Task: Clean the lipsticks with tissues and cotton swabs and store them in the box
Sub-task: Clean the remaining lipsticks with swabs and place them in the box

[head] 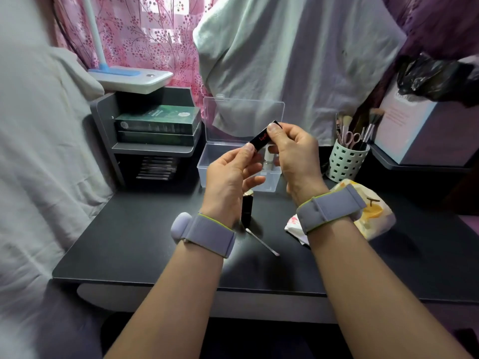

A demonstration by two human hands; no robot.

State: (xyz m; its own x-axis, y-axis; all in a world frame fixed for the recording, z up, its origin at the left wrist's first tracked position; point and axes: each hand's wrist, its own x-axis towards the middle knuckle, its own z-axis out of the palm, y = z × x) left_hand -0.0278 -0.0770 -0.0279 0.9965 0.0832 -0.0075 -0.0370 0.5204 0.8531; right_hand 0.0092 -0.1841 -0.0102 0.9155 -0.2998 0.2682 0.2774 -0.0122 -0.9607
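Lying nearest on the counter [129, 242] is a cotton swab [262, 242], with a crumpled tissue [295, 225] and a second lipstick [247, 209] beside it — likely being kept within reach. Above these, the left hand [230, 174] and right hand [293, 154] are each pinching an end of a black lipstick [261, 138], probably for inspecting or uncapping. Beyond, the clear box [207, 165] is standing open — ready for storing.
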